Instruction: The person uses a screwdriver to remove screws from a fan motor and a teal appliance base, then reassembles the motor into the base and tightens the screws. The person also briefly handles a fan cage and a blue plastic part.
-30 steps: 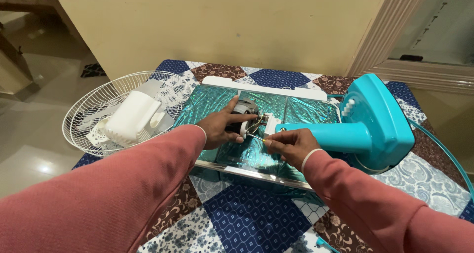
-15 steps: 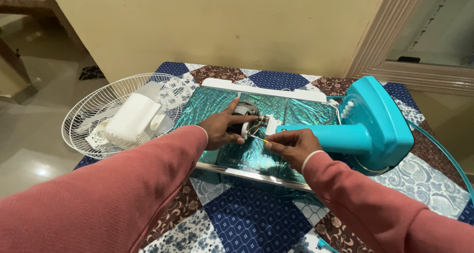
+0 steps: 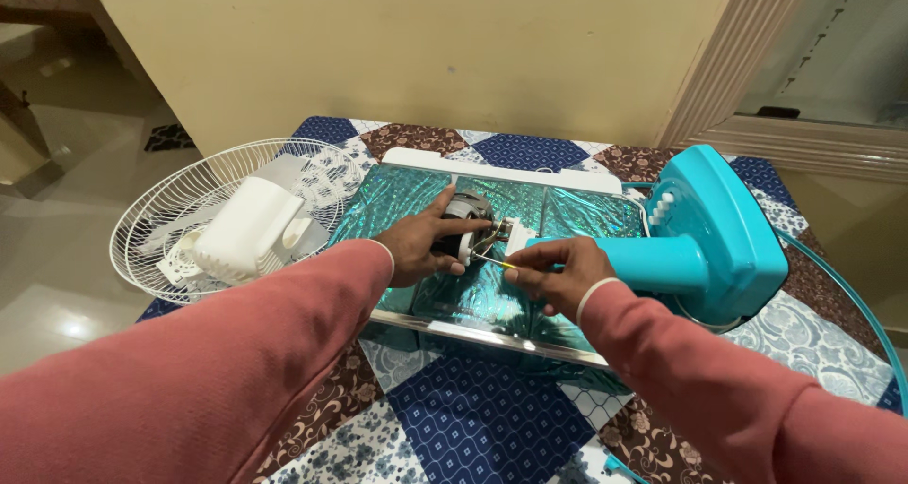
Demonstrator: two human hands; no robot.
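Left hand (image 3: 416, 248) clasps the grey motor (image 3: 463, 221) mid-table; right hand (image 3: 558, 274), just beside it, pinches a thin tool (image 3: 492, 260) pointing leftward into it.

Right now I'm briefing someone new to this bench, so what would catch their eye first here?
The bright turquoise plastic fan stand lying on its side at the right of the patchwork-covered table. At the middle, the left hand grips the grey fan motor while the right hand holds a thin tool to it. A white wire fan guard lies at the left, a white plastic housing in it.
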